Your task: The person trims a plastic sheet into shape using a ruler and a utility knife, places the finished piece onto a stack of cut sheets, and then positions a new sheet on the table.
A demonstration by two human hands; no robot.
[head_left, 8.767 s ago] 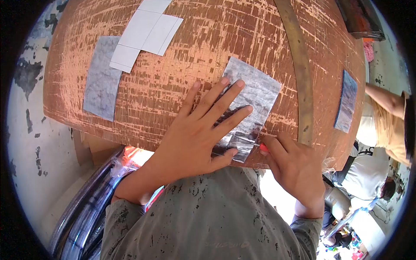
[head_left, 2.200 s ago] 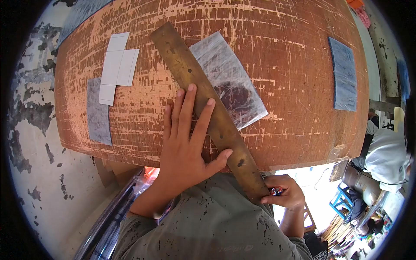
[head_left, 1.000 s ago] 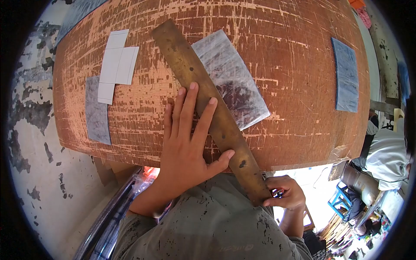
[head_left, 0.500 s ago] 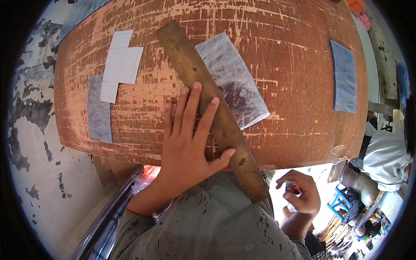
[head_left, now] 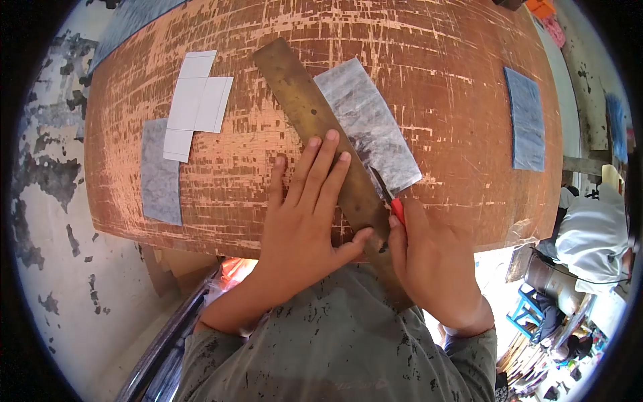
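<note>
A long, brownish straightedge (head_left: 315,107) lies slantwise on the worn table, its near end against my shirt. My left hand (head_left: 301,214) rests flat on it, fingertips on its upper face and thumb near its lower part. Under or along its right edge sits a grey-white, mottled sheet (head_left: 378,110). A red-handled cutter knife (head_left: 397,209) is gripped in my right hand (head_left: 435,254), its dark blade touching or just over the sheet's lower corner, beside the straightedge. Fingers hide most of the handle.
On the left, a white cross-shaped paper template (head_left: 194,100) with drawn lines overlaps a grey sheet (head_left: 161,191). A bluish-grey piece (head_left: 526,120) lies on the right side of the scratched table (head_left: 462,134). A person in white (head_left: 589,248) is at the far right.
My right hand has come up from beside the table to the straightedge's right edge, bringing the cutter knife onto the sheet. My left hand stays on the straightedge; the view has shifted slightly.
</note>
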